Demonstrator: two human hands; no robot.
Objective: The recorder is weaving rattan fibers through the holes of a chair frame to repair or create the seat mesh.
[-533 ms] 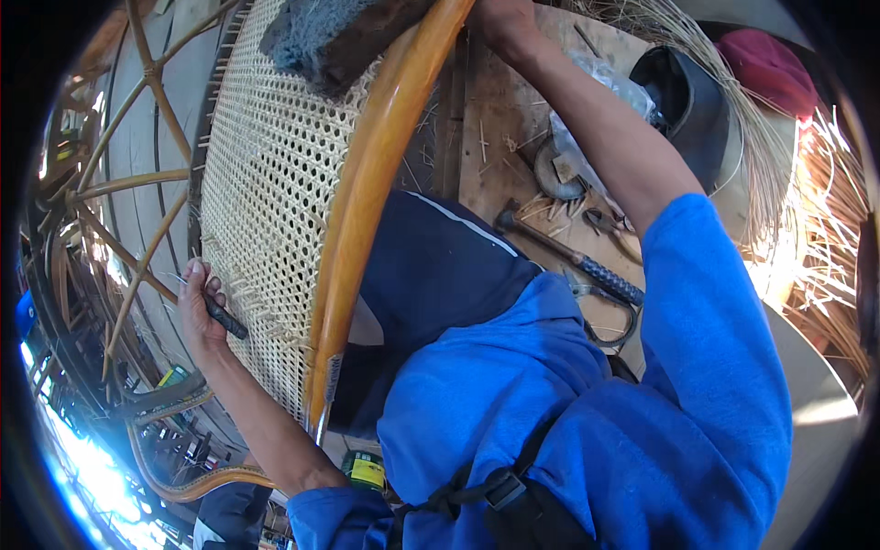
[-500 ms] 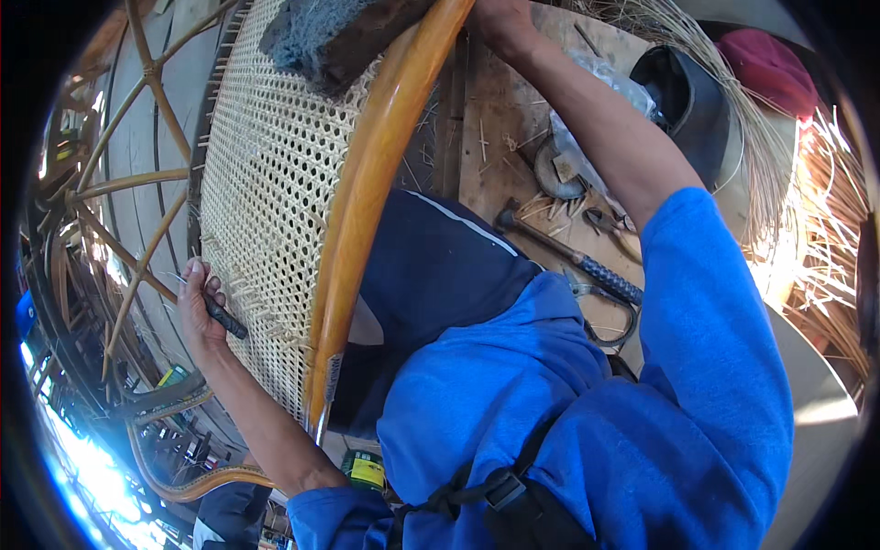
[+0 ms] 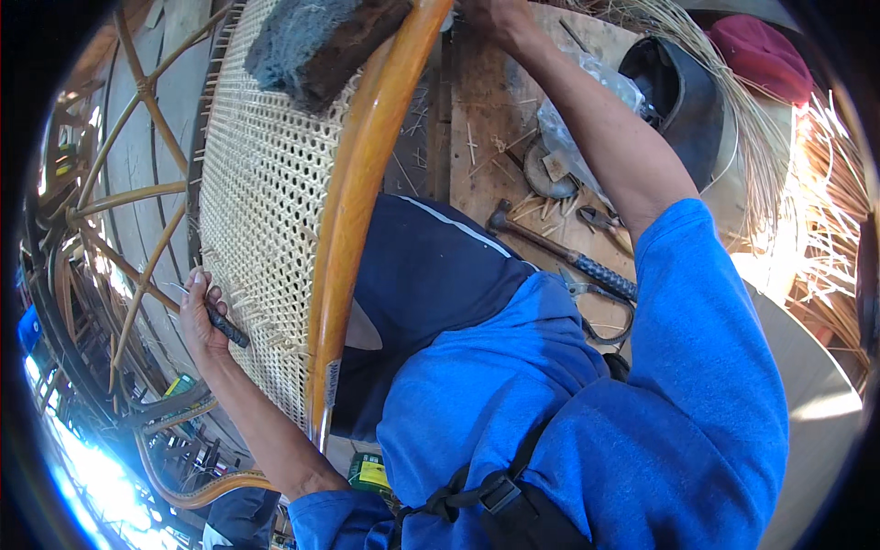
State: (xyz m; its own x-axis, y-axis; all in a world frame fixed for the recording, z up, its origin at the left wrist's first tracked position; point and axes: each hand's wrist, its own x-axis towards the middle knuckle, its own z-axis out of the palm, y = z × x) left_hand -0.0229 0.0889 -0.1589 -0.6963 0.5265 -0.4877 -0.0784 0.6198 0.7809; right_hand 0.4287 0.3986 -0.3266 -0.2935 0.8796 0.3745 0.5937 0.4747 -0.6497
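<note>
Upright before me stands a panel of woven cane webbing (image 3: pixel 266 174), edged on the near side by a glossy curved wooden frame (image 3: pixel 356 211). My left hand (image 3: pixel 199 321) is at the panel's far left edge, closed round a tool with a short dark handle (image 3: pixel 227 326). A thin pale strand or tip shows by its fingertips, too fine to make out. Loose cane ends stick out of the weave beside it. My right hand (image 3: pixel 493 20) reaches to the top, near the frame's upper end; its fingers are mostly hidden. A dark block with blue-grey fibre (image 3: pixel 321 46) rests against the webbing's upper part.
On the wooden board at right lie a hammer (image 3: pixel 559 249), pliers (image 3: pixel 600 220), scissors (image 3: pixel 616 321), a round dish (image 3: pixel 550 172) and a plastic bag (image 3: pixel 596 87). Behind them are a black container (image 3: pixel 683 105), a red cap (image 3: pixel 761 57) and cane strands (image 3: pixel 830 211). Rattan frames (image 3: pixel 137 188) stand at left.
The view has shifted slightly, moving the panel and block a little left and down. My left hand keeps the dark-handled tool at the same edge; the right arm stays raised.
</note>
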